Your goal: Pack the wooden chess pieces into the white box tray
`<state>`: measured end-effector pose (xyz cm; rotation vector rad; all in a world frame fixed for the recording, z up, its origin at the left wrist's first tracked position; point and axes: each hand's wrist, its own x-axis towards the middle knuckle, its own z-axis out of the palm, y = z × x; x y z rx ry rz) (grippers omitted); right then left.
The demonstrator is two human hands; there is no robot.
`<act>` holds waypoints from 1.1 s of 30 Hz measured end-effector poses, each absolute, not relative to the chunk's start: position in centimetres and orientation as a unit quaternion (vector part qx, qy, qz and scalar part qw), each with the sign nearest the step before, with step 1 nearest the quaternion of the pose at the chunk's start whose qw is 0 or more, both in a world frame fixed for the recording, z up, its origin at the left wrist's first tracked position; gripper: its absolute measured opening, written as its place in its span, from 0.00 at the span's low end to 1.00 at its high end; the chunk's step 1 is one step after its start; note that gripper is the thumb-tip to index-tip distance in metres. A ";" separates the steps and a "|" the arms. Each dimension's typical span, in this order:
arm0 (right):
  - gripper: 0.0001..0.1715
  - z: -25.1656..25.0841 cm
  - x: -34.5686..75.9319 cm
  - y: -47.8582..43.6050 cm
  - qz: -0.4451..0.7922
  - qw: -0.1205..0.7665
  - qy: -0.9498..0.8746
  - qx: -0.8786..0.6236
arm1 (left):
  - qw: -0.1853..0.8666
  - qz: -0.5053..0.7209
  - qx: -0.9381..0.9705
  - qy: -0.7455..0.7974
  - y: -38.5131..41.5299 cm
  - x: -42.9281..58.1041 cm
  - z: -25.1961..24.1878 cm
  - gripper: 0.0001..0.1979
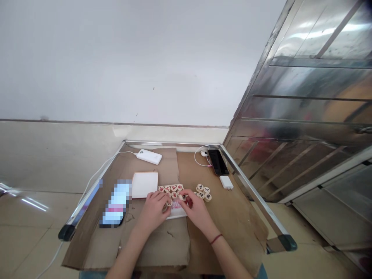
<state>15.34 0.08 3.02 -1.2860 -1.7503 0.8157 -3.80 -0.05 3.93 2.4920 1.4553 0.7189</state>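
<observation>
A white box [180, 214] sits between my hands, its far part filled with rows of round Chinese chess pieces [174, 188] with red characters. Pink printing shows on the bare near part. My left hand [155, 211] is closed at the box's left side, with a chess piece [169, 202] at its fingertips. Over the right side, my right hand [199, 211] pinches another chess piece [182, 197] between thumb and fingers. A small group of loose pieces [206, 190] with dark characters lies just beyond my right hand, partly hidden by it.
Left of the box lie a white lid [145, 185] and a blurred-screen phone [116, 205]. A white power bank [149, 156] with a cable, a dark phone [218, 162] and a white charger [226, 182] lie farther back. Cardboard [223, 228] covers the metal-framed table against the wall.
</observation>
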 end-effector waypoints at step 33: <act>0.08 3.1 11.9 -0.9 0.167 0.324 -0.798 -0.480 | 0.094 0.268 0.810 0.512 -0.7 -5.5 1.6 0.06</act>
